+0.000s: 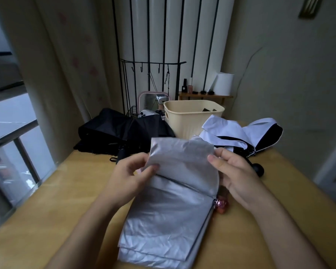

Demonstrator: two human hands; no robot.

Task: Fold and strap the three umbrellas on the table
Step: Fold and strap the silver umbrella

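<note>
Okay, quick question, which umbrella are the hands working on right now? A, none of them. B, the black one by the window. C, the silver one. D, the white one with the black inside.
C: the left hand and the right hand both pinch a fold of the silver umbrella, while the black umbrella and the white umbrella lie farther back on the table, with no hand on them.

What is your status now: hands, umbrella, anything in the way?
Left hand, right hand both pinch silver umbrella canopy. It lies on table, flaps loose. Black umbrella, white umbrella behind, not in way.
</note>
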